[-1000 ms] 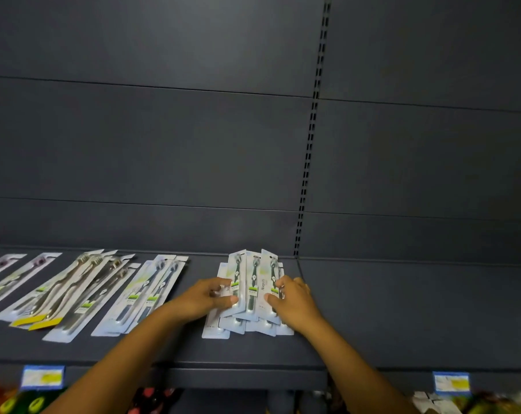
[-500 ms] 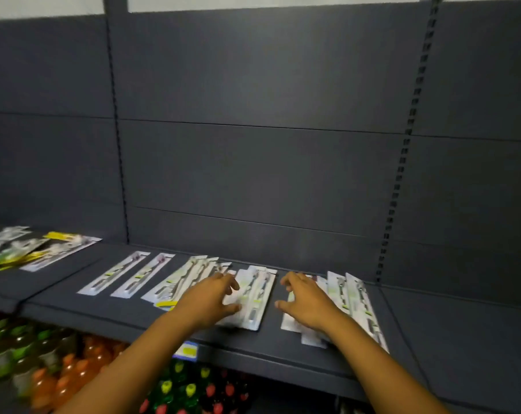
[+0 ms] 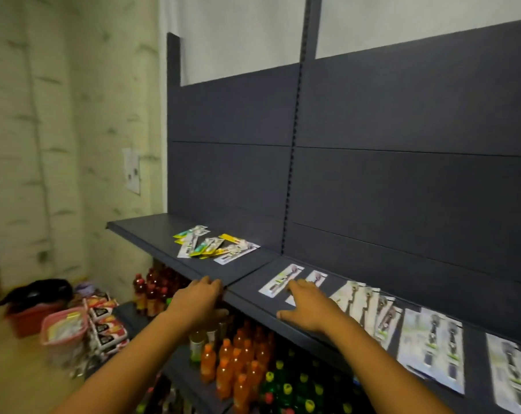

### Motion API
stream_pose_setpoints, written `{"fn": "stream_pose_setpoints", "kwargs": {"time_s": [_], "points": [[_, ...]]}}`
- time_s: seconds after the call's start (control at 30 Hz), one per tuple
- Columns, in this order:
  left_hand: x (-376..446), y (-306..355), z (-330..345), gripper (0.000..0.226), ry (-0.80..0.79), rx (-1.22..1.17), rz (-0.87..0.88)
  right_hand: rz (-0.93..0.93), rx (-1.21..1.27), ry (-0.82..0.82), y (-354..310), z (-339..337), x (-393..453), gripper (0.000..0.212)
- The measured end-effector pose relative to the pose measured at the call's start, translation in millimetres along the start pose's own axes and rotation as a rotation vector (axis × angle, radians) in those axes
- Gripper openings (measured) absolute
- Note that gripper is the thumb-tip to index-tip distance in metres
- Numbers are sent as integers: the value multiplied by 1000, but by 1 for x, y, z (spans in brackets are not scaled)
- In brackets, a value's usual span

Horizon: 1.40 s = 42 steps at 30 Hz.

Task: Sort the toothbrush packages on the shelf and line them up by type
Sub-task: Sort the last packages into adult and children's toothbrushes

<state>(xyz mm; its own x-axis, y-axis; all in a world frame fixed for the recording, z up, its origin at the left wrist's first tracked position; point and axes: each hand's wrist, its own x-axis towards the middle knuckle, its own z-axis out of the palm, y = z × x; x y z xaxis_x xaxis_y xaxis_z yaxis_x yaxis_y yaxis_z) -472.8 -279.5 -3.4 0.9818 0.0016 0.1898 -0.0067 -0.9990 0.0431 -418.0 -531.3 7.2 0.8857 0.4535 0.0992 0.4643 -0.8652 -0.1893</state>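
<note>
Foreground: two bare forearms reach up and forward from the lower edge of the view. Below them, a lower shelf tier carries rows of orange drink bottles (image 3: pixel 223 372) and green-capped bottles (image 3: pixel 286 392); red bottles (image 3: pixel 151 289) stand farther left.

Middle ground: the left hand (image 3: pixel 198 300) rests palm down at the front lip of the dark grey shelf (image 3: pixel 253 303), near the seam between two shelf sections, its fingers extended and holding nothing. The right hand (image 3: pixel 308 306) lies flat on the shelf surface with fingers spread and relaxed; its fingertips touch or overlap the near end of a single white toothbrush package (image 3: pixel 319 277), though blur prevents a firmer reading. Just left of this lies another single package (image 3: pixel 280 282).

To the right of the right hand, toothbrush packages run along the shelf in groups: a fanned, overlapping cluster (image 3: pixel 369 309), then a wider pack (image 3: pixel 432 348), then a further pack (image 3: pixel 513 375) at the frame edge. All lie flat.

Background: on the left shelf section, well apart from both hands, a loose heap of yellow-and-green packages (image 3: pixel 211 245) lies unsorted. Behind stands the grey back panel (image 3: pixel 402 174). On the floor at left are a pink tub (image 3: pixel 63 327) and stacked snack packets (image 3: pixel 105 324).
</note>
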Motion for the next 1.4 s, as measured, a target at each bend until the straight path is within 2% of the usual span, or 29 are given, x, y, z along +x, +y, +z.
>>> {"fn": "stream_pose_setpoints", "kwargs": {"time_s": [0.23, 0.43, 0.63, 0.77, 0.87, 1.13, 1.3, 1.4], "points": [[21, -92, -2, 62, 19, -9, -111, -75, -27, -47, -62, 13, 78, 72], [66, -142, 18, 63, 26, 1, -143, -94, -12, -77, -76, 30, 151, 73], [136, -185, 29, 54, -23, -33, -176, -64, 15, -93, -75, 43, 233, 81], [177, -210, 40, 53, -11, -82, -203, -57, 42, -64, -75, 47, 286, 72], [200, -229, 54, 50, -20, -115, -210, -45, 71, -103, -84, 60, 312, 68], [278, -288, 90, 40, -70, -234, -206, 77, 87, -74, -94, 74, 376, 59], [334, -316, 113, 50, -105, -322, -197, 195, 100, -51, -102, 85, 407, 67], [360, -322, 124, 60, -87, -361, -204, 254, 68, -9, -106, 87, 420, 64]]}}
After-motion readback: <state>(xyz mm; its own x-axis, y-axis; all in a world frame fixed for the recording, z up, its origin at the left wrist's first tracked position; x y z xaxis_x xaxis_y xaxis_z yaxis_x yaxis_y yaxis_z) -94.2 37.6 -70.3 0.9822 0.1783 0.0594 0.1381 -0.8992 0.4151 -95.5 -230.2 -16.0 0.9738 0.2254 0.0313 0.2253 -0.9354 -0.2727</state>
